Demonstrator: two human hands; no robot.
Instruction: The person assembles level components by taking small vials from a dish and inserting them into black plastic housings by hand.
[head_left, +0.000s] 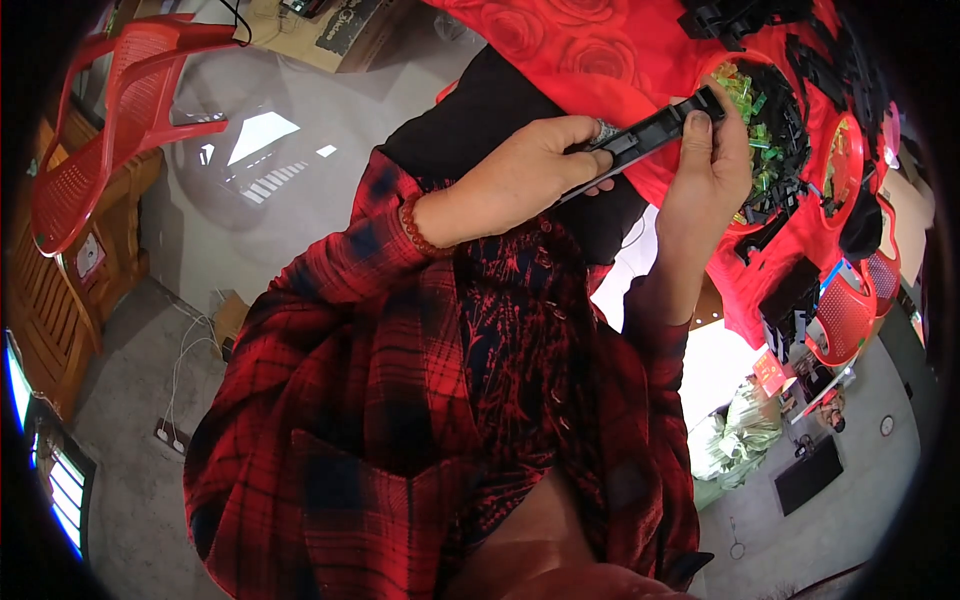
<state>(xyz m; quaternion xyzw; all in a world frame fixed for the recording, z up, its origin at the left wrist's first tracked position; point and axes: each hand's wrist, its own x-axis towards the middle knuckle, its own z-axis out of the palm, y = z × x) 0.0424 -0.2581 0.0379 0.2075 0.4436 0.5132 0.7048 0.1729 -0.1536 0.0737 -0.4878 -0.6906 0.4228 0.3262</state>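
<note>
Taking the black strip as the landmark, a red plastic chair (140, 75) stands well apart to its left. Nearer, the left hand (525, 175) is closed on the lower-left end of the black strip (650, 138), thumb above and fingers curled round it; a small greyish patch by that thumb is too unclear to name. The strip's long axis slants from there up to the right, bridging both hands. The right hand (708, 160) grips its upper-right end, thumb pressed on the near face, fingers behind. Above the strip spreads a red rose-print cloth (590, 45); just right of it lie green and black pieces (762, 180), nearer the right hand.
</note>
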